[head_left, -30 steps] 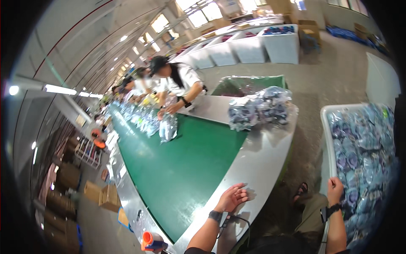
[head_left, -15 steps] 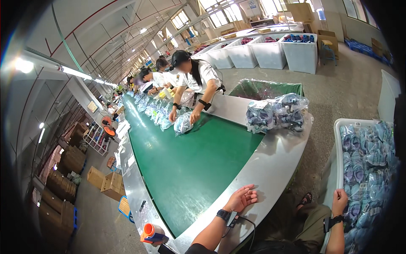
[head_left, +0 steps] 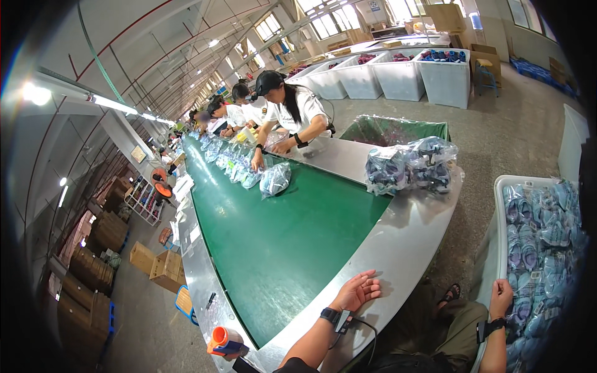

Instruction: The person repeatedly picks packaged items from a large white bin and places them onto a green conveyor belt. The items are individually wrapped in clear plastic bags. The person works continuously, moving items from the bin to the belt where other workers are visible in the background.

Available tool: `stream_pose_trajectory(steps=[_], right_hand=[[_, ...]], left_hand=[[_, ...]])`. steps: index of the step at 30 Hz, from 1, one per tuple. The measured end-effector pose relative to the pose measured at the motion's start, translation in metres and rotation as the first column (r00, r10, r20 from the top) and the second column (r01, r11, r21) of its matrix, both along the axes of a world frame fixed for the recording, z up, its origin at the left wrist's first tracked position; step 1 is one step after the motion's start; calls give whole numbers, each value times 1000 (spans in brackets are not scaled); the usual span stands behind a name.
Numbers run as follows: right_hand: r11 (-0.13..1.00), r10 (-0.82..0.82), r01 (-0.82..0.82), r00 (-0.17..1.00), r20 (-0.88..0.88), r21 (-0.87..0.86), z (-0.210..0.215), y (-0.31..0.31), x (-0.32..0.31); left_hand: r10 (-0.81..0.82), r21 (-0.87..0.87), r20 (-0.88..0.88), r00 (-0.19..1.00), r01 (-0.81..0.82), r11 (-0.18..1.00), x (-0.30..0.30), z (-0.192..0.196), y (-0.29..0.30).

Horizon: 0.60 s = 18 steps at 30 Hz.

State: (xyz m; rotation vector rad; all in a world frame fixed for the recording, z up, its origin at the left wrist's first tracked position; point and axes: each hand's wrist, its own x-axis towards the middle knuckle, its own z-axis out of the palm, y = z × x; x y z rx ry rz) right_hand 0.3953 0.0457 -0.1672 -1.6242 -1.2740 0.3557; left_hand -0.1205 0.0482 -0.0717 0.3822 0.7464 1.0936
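My left hand [head_left: 357, 293] rests palm up on the metal border [head_left: 398, 239] of the conveyor table, fingers loosely bent and apart, with nothing in it. Low on the right, my right hand [head_left: 499, 298] lies at the rim of a white bin [head_left: 499, 236], its fingers curled in. Whether they grip the rim or something small is hidden. Inside that bin are many pairs of bluish-purple shoes [head_left: 528, 248] in clear bags. Farther along the metal border sits a pile of bagged shoes [head_left: 410, 166], apart from both hands.
A green belt [head_left: 280, 248] runs away from me, with bagged shoes [head_left: 275, 179] along its far right side. A co-worker [head_left: 298, 115] leans over them. An orange-topped bottle [head_left: 224, 340] stands near left. White bins [head_left: 398, 78] line the back; a green-lined container [head_left: 398, 130] stands beside the table.
The co-worker has let go of the nearest bagged shoes on the belt and drawn one hand back toward the table's edge. Both my hands stay where they were.
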Motion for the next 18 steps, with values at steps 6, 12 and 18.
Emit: stream_pose_trajectory(steps=[6, 12, 18], right_hand=[[1000, 0, 0, 1000, -2, -4, -1, 0, 0], [1000, -6, 6, 1000, 13, -13, 2, -1, -1], [1000, 2, -2, 1000, 14, 6, 4, -1, -2]], left_hand=[[2, 6, 10, 1000, -2, 1000, 0, -1, 0], [1, 5, 10, 1000, -1, 1000, -1, -4, 1], [2, 8, 6, 1000, -2, 1000, -1, -4, 0]])
